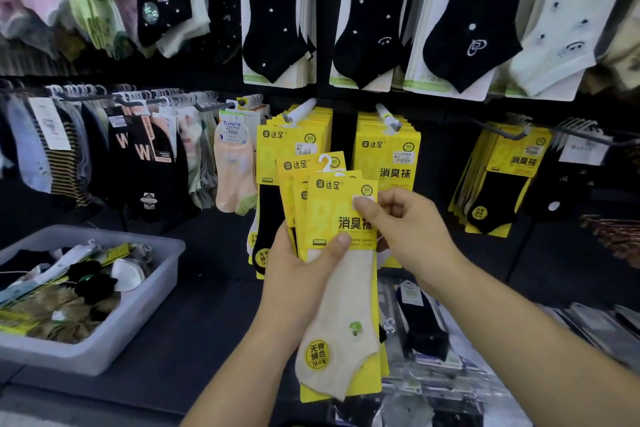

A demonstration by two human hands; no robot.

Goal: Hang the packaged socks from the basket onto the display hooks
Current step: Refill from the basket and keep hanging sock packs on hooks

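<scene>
1. The person's left hand point(298, 274) grips a fan of yellow-carded sock packets point(341, 229). The thumb lies across the front card and the other fingers are curled behind. The front packet holds a cream ankle sock.
2. The right hand point(405, 229) pinches that front card's top right corner between thumb and forefinger, right on the little price sticker. Its other fingers are loosely curled.
3. The bunch is up in the air in front of the display wall, just below two white-tipped display hooks point(301, 113). It overlaps the hanging yellow packets point(294, 135) on the left hook.
4. My guess is they're peeling the front packet off the fan. To do it well I'd slide it up and out while the left thumb eases off, so the rest don't slip. Then find its hanger: I only see one white plastic hanger loop point(325, 163), on a rear card.
5. Room is tight. Both hooks look loaded nearly to the tip, and the row of black dotted socks point(273, 10) hangs close above. So come at the tip head-on, not from above.
6. The grey plastic basket point(166, 253) sits towards the left edge of the dark counter point(194, 322), well apart from the hands, with more socks in it. Loose clear-wrapped packets point(415, 322) lie at the counter's right side under the right forearm, so watch the elbow.
</scene>
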